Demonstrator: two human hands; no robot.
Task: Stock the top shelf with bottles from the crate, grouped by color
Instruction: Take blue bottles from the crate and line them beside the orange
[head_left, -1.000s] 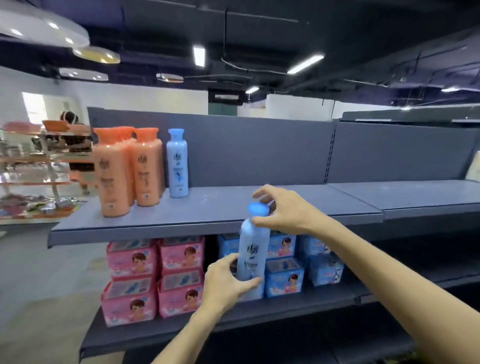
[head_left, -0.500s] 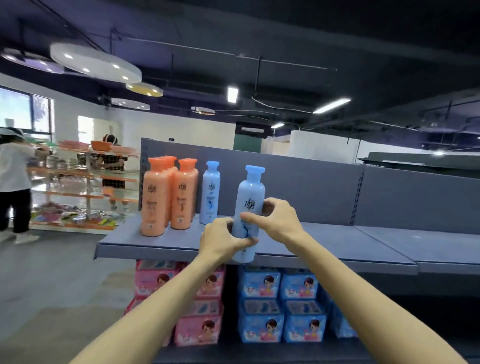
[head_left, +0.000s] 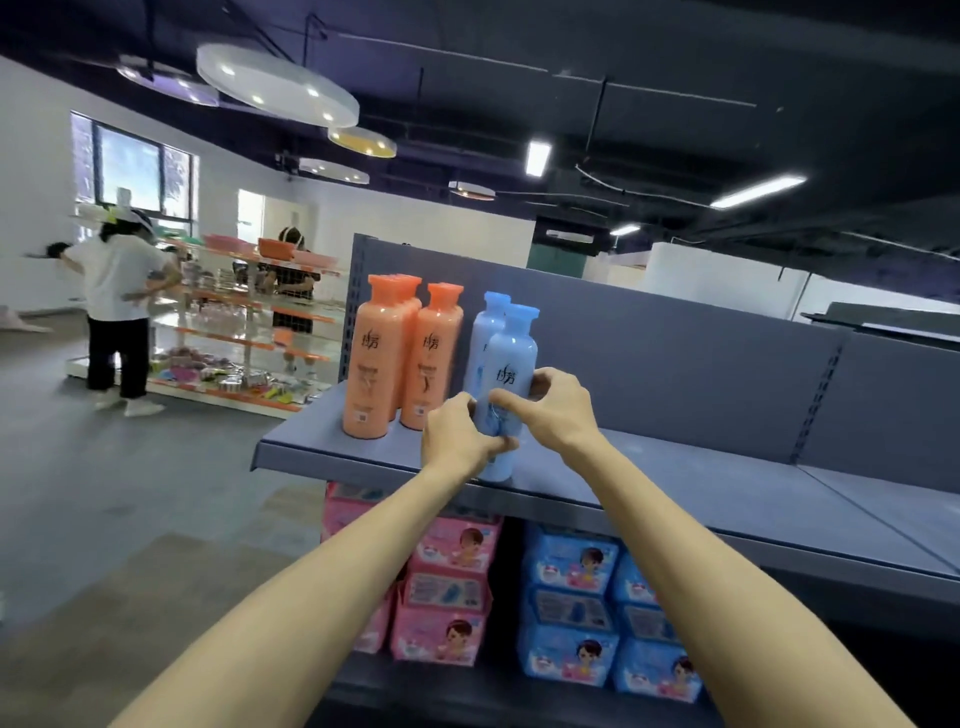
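Observation:
A light blue bottle (head_left: 511, 358) stands upright near the front edge of the grey top shelf (head_left: 701, 478). My left hand (head_left: 457, 441) grips its lower body from the left, and my right hand (head_left: 550, 410) grips its middle from the right. Directly behind it stands a second blue bottle (head_left: 485, 332). To their left stand several orange bottles (head_left: 376, 364), with one orange bottle (head_left: 434, 358) closest to the blue pair. The crate is out of view.
Pink packs (head_left: 447, 587) and blue packs (head_left: 571, 613) fill the lower shelf. The grey back panel (head_left: 675, 374) rises behind the bottles. A person (head_left: 122, 306) stands at an orange display rack (head_left: 249, 332) on the left across the floor.
Both hands have carried the blue bottle up from below the shelf and leftward onto the top shelf, in front of the other blue bottle. My view has turned left.

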